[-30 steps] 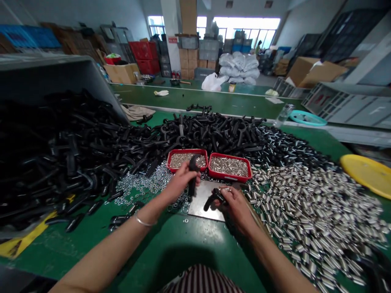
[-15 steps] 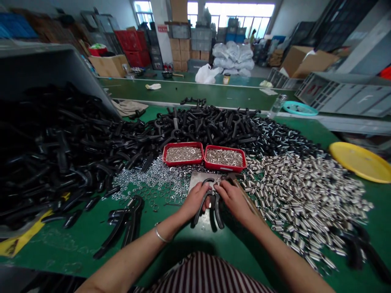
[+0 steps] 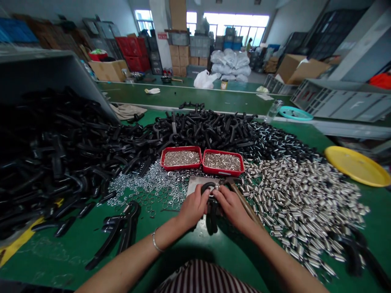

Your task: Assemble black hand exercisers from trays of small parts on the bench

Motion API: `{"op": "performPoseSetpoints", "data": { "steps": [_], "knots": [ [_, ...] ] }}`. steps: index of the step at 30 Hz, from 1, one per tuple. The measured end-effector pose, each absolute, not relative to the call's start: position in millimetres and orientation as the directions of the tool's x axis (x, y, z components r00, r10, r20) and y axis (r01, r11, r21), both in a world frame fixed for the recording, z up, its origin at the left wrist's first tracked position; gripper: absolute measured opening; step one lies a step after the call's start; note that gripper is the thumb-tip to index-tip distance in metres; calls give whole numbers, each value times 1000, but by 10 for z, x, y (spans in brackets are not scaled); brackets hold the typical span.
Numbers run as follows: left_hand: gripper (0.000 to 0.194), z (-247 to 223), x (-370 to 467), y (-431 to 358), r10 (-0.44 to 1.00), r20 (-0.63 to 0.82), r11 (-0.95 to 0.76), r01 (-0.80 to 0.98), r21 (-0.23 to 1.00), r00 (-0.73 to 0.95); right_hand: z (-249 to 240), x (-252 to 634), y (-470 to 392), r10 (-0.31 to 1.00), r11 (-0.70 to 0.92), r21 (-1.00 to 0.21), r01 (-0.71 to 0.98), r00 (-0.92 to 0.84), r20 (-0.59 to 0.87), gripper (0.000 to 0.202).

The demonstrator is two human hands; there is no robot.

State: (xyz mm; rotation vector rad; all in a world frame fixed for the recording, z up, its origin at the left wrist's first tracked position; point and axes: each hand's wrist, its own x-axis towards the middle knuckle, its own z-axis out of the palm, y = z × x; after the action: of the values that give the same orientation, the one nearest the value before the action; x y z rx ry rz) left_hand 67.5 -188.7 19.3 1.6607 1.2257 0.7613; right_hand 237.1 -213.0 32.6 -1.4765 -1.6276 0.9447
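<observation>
Both hands meet over a metal plate [image 3: 193,186] in the middle of the green bench. My left hand [image 3: 193,206] is closed around a black two-handled tool [image 3: 208,186] with a curved, hook-like jaw; its handles hang below my fingers, partly hidden. My right hand [image 3: 229,203] is closed at the tool's other side, thumb and fingertips pinched by a small silver piece [image 3: 217,186], probably a coil spring. What exactly the right fingertips grip is covered. A hammer with a wooden handle [image 3: 247,205] lies just beside my right hand.
Two red trays [image 3: 181,166] of tiny metal parts stand beyond the plate. Loose rings [image 3: 146,183] spread left, silver springs [image 3: 299,199] right. Black handles [image 3: 198,130] are heaped behind and in a tipped grey bin [image 3: 88,77]. A similar black tool [image 3: 131,221] lies at left.
The tool has turned in my hands: its spread handles now appear closer together, and the curved jaw shows above my left fingers. The whole view has shifted slightly.
</observation>
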Motion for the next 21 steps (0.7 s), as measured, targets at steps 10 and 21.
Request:
{"op": "performPoseSetpoints", "data": {
  "steps": [10,21],
  "knots": [
    [50,231,512,-1474,800,-27,-418,589,692,600,247,2492,-1869,946,143,-893,428,-325,-4,34],
    [23,422,689,-619,772,57,-623,737,261,633,370,3049,-921,938,289,-309,906,-203,282,21]
  ]
}}
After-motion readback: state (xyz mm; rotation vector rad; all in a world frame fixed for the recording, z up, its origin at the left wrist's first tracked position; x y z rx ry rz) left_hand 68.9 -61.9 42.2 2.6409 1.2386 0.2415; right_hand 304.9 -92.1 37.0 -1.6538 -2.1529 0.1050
